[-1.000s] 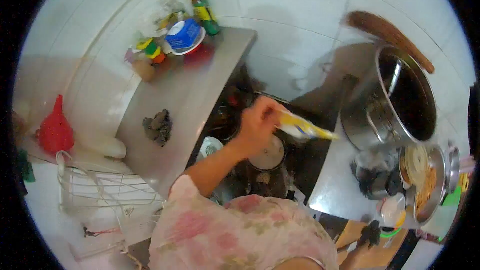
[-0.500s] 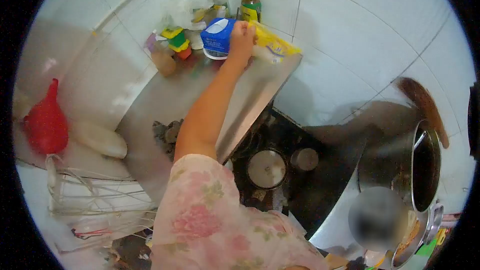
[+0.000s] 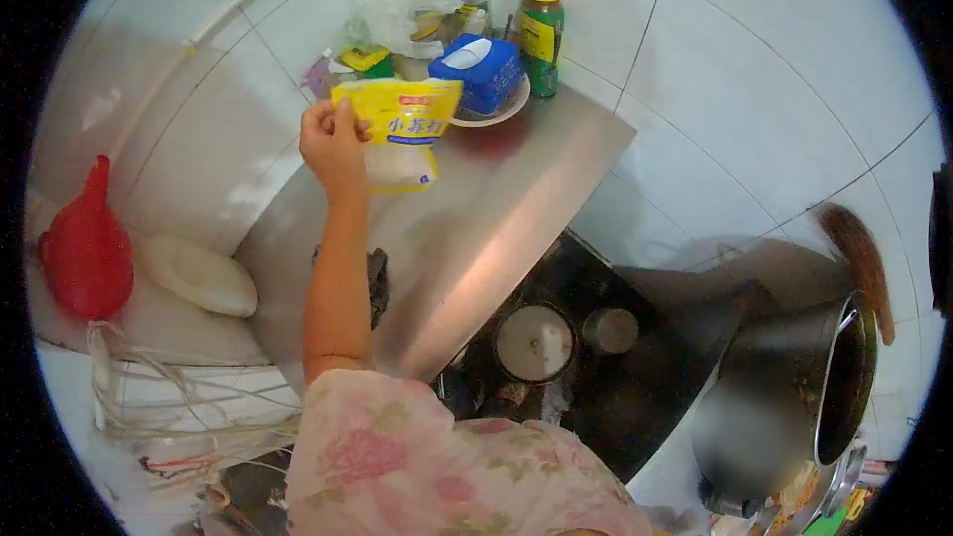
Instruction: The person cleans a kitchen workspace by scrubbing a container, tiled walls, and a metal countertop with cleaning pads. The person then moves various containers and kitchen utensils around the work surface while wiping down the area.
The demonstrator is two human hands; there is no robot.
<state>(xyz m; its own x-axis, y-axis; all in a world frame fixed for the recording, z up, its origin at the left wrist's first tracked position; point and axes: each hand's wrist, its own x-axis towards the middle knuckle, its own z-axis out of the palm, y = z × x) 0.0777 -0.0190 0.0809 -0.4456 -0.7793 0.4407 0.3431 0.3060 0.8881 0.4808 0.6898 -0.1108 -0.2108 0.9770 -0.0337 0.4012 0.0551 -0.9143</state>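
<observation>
My left hand is closed on the upper left corner of a yellow packet with Chinese print and a clear lower part showing white contents. It holds the packet up over the left end of the metal counter, in front of small containers. Just right of the packet, a blue box sits on a white-rimmed bowl. Beside them stands a green bottle with a yellow lid. A dark crumpled cloth is partly hidden behind my forearm. My right hand is out of view.
Below the counter's edge is a dark stove with a round light-coloured disc. A large metal pot stands at the right, beside a brown brush. At the left are a red funnel and wires on a white rack.
The packet went from over the stove up past the blue box and then left, still in my left hand. The view has shifted, bringing more of the counter into sight.
</observation>
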